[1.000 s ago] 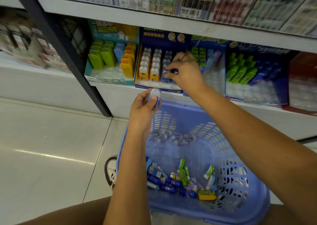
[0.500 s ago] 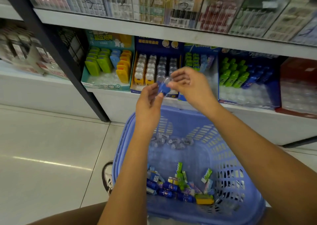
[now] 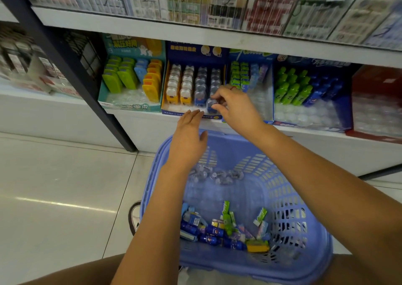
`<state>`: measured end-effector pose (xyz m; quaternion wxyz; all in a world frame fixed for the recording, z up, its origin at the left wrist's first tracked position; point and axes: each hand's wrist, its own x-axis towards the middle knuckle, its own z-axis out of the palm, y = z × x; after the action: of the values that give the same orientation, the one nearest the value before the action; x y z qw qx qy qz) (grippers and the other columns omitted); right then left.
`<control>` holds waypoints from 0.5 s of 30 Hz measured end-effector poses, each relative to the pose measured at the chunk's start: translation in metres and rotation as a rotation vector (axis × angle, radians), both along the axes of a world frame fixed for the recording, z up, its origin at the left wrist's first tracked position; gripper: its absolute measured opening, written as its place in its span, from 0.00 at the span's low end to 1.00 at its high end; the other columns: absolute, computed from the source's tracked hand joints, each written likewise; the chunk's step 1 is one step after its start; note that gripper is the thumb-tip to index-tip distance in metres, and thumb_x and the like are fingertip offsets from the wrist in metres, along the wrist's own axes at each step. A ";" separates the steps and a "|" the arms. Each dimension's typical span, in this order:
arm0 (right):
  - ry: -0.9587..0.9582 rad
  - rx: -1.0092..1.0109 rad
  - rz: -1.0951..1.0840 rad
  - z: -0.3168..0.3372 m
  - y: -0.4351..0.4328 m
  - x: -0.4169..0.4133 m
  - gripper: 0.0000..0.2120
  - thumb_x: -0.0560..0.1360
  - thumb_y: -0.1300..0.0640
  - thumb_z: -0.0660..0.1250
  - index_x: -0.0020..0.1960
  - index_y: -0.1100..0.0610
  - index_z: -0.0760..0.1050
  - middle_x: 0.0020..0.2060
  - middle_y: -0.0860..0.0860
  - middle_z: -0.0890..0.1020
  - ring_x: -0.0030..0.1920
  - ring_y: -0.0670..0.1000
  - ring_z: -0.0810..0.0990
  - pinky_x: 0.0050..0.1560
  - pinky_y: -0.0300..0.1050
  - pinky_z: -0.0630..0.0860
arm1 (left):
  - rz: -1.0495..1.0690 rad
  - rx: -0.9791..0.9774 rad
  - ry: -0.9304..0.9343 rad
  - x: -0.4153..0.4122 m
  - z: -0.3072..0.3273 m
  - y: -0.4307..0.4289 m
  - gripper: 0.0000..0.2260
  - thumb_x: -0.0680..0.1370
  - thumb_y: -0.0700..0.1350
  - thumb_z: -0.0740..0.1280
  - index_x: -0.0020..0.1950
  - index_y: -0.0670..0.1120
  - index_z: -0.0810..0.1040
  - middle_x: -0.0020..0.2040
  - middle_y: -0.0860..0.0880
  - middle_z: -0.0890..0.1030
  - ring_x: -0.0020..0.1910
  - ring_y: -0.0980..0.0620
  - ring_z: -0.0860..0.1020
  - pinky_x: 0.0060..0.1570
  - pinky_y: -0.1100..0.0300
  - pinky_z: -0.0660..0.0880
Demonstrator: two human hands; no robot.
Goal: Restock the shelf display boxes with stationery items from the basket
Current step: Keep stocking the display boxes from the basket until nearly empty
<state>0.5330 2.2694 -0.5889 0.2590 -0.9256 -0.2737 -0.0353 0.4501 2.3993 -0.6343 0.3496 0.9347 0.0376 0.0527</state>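
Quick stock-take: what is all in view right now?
basket: one, pale blue, in front of the shelf
loose items: many, blue, green and yellow, basket's near end
clear capsules: several, see-through, basket's far end
display boxes: five, teal, dark blue, two blue, red, in a row on the shelf
blue item: one, front of the dark blue box
shoe: one, black and white, left of basket
left hand: open, over the basket's far rim
right hand: pinches the blue item
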 end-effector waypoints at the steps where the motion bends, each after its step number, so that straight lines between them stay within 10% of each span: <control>1: -0.003 -0.009 0.004 0.000 0.001 0.001 0.09 0.75 0.61 0.67 0.54 0.63 0.75 0.53 0.57 0.78 0.52 0.54 0.77 0.52 0.40 0.71 | -0.003 0.003 0.000 0.000 0.000 0.000 0.24 0.80 0.41 0.63 0.75 0.43 0.63 0.75 0.45 0.63 0.76 0.48 0.55 0.73 0.57 0.55; 10: -0.035 -0.095 -0.018 0.008 -0.001 0.004 0.13 0.75 0.59 0.69 0.57 0.64 0.77 0.57 0.58 0.72 0.52 0.56 0.75 0.55 0.44 0.72 | 0.008 -0.089 -0.058 -0.011 -0.002 -0.004 0.21 0.81 0.42 0.62 0.74 0.43 0.65 0.75 0.46 0.64 0.75 0.49 0.58 0.72 0.58 0.59; 15: 0.068 0.066 -0.058 -0.039 -0.035 -0.044 0.08 0.74 0.57 0.68 0.52 0.58 0.75 0.45 0.52 0.76 0.36 0.44 0.71 0.43 0.38 0.69 | 0.155 -0.229 -0.039 -0.031 -0.034 -0.032 0.10 0.79 0.39 0.62 0.59 0.42 0.76 0.55 0.42 0.79 0.52 0.44 0.78 0.45 0.59 0.71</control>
<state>0.4893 2.2340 -0.6275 0.2976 -0.9247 -0.2364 -0.0202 0.4195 2.3673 -0.6682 0.4494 0.8817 0.1088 0.0933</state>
